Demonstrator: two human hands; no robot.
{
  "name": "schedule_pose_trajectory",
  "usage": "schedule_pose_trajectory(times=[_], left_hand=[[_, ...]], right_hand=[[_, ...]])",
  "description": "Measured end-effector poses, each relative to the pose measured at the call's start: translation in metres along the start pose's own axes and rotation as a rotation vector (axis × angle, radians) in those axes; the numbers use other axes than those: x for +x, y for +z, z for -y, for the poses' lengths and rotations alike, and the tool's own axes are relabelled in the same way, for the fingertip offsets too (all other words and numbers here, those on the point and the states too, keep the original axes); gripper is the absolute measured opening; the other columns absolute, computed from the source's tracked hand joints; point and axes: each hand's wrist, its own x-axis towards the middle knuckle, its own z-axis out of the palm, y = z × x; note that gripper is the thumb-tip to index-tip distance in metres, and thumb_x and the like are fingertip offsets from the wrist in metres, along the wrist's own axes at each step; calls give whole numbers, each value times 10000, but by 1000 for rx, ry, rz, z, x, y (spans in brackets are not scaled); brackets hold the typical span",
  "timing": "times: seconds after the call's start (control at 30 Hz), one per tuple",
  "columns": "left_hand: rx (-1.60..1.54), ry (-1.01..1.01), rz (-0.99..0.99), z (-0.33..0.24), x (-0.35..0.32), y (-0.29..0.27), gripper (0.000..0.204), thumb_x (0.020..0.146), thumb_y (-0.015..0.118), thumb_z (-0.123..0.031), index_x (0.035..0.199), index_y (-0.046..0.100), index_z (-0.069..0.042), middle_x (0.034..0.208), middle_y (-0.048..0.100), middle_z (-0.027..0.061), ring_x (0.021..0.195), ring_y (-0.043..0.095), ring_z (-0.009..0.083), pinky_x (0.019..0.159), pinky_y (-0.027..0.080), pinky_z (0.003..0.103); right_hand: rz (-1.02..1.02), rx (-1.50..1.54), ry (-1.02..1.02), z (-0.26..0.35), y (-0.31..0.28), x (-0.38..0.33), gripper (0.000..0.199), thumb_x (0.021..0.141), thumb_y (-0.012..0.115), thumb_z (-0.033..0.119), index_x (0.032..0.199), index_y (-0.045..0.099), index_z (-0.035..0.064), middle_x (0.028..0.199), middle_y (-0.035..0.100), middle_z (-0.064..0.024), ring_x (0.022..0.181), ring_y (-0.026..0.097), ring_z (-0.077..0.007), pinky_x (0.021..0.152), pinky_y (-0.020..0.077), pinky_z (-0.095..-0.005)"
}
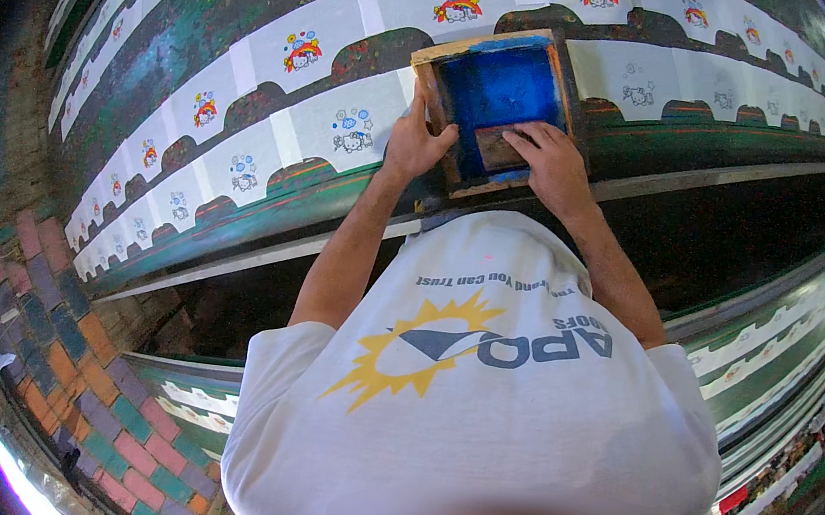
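A wooden screen-printing frame (485, 47), its mesh covered in blue ink (501, 84), lies over the near row of white fabric pieces. My left hand (416, 143) grips the frame's left side, thumb on the inner edge and fingers along the outside. Inside the frame, near its lower edge, my right hand (554, 172) holds a flat brownish squeegee (493, 151) with its fingers on top. Left of the frame, a white fabric piece (385, 104) bears blue motifs and a dark outlined figure. On the right, another piece (622, 66) shows only faint dark outlines.
A long green table (289, 189) carries the fabric rows; the far row has multicoloured rainbow prints (302, 52). A pale rail (261, 260) runs along its near edge. More printing tables (777, 331) stand behind me on the right. Coloured paving bricks (70, 362) cover the floor at left.
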Motion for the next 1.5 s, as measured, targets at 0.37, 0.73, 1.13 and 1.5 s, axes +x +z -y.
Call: schedule_pose_trajectory(times=[0.37,0.73,1.13,1.5], left_hand=[[32,-27,7,2,2,1,1146,888,794,-320,1750,79,-77,1034,798,275,913,785,480,813,633,521],[10,-65,61,0,0,-2,1143,906,793,-365,1738,81,-36,1044,793,293,930,784,479,824,630,528],[28,-46,5,3,1,2,1143,882,795,-389,1740,118,-52,984,783,309,921,782,475,837,628,551],[55,-26,-40,6,3,5,1075,887,790,-356,1743,191,-101,1122,788,301,1031,778,475,918,617,540]], right_hand=[[59,48,43,-31,-19,98,390,886,741,40,1271,774,88,1211,752,-132,1194,687,-351,1048,560,-476],[112,18,83,-14,-11,64,485,861,664,-36,1317,762,96,1255,739,-129,1191,678,-353,1054,555,-472],[138,48,94,7,-7,14,443,860,674,8,1279,781,108,1235,755,-105,1186,677,-330,1050,552,-452],[98,19,71,6,2,8,496,818,705,-36,1284,785,114,1262,748,-93,1212,656,-322,1102,528,-446]])
